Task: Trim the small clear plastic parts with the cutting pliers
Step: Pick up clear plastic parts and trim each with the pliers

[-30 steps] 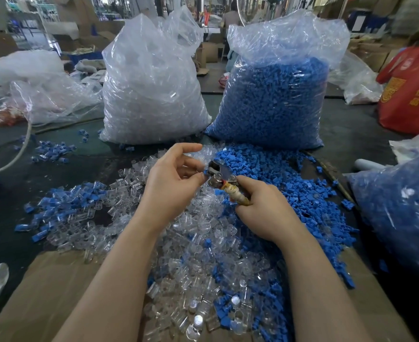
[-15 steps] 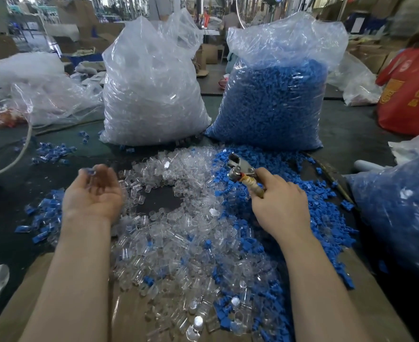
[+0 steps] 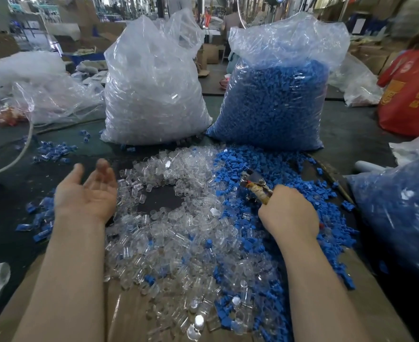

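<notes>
- Clear plastic parts [image 3: 179, 233] lie in a wide heap at the centre of the frame, with blue parts [image 3: 238, 169] mixed in on the right side.
- The left hand [image 3: 86, 196], at centre left, is palm up, fingers spread and relaxed, holding nothing.
- The right hand [image 3: 289, 213], at centre right, grips the pliers [image 3: 254, 183] with curled fingers; whether the jaws are apart I cannot tell.
- Two full bags stand in the upper half: a clear bag [image 3: 154, 90] and a blue bag [image 3: 275, 99].

left hand [image 3: 86, 196] | swung left off cutting pliers [image 3: 255, 183] | palm up, fingers loose
</notes>
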Demonstrator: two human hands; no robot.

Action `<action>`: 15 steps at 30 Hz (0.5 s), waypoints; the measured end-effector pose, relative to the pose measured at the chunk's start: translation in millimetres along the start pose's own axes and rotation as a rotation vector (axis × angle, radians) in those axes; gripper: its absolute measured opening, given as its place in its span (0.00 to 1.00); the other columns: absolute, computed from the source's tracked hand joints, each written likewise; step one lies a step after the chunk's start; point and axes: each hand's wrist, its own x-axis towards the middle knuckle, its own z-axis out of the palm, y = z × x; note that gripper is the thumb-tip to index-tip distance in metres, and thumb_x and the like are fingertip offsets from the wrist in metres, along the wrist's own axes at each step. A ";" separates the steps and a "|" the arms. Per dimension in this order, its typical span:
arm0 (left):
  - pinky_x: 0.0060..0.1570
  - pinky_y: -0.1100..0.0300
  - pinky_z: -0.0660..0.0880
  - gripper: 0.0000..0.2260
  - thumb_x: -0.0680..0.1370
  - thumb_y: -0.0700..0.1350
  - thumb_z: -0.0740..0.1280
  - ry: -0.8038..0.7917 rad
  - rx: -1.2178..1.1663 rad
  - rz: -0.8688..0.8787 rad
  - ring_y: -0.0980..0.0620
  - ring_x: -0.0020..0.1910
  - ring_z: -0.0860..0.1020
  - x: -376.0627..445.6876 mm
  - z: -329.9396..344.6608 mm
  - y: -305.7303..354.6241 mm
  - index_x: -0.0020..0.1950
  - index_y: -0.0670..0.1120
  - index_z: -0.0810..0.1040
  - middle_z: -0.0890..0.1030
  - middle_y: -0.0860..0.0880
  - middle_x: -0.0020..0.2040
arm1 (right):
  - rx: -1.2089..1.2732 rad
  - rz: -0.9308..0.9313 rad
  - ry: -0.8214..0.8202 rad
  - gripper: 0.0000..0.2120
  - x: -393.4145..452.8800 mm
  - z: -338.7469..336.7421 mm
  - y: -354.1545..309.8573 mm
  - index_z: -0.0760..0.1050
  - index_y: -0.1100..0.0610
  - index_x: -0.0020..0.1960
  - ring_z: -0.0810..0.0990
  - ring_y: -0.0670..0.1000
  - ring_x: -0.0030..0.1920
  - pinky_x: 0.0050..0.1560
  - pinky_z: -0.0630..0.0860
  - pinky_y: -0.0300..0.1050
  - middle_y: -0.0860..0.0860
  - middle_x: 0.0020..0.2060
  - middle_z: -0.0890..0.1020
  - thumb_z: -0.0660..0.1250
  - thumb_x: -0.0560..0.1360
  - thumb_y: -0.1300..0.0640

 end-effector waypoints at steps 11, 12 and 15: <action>0.32 0.69 0.76 0.09 0.77 0.44 0.71 -0.401 1.824 0.198 0.55 0.41 0.83 -46.8 29.1 -72.9 0.57 0.48 0.81 0.82 0.54 0.44 | -0.041 -0.049 -0.051 0.08 0.4 -3.2 -1.5 0.69 0.53 0.51 0.74 0.54 0.37 0.37 0.70 0.48 0.52 0.48 0.74 0.66 0.75 0.53; 0.36 0.67 0.77 0.11 0.78 0.45 0.70 -0.407 1.957 0.217 0.53 0.44 0.83 -46.6 28.0 -78.1 0.60 0.48 0.80 0.81 0.55 0.46 | -0.040 -0.059 -0.050 0.08 0.5 -2.8 -2.0 0.69 0.53 0.50 0.73 0.54 0.36 0.37 0.69 0.47 0.52 0.46 0.73 0.66 0.75 0.53; 0.49 0.58 0.78 0.12 0.78 0.44 0.67 -0.388 2.173 0.325 0.53 0.47 0.81 -47.5 28.9 -87.0 0.60 0.51 0.81 0.83 0.53 0.52 | -0.037 -0.098 -0.045 0.06 1.4 -0.8 -2.8 0.69 0.52 0.47 0.72 0.53 0.35 0.35 0.66 0.45 0.51 0.43 0.74 0.66 0.75 0.55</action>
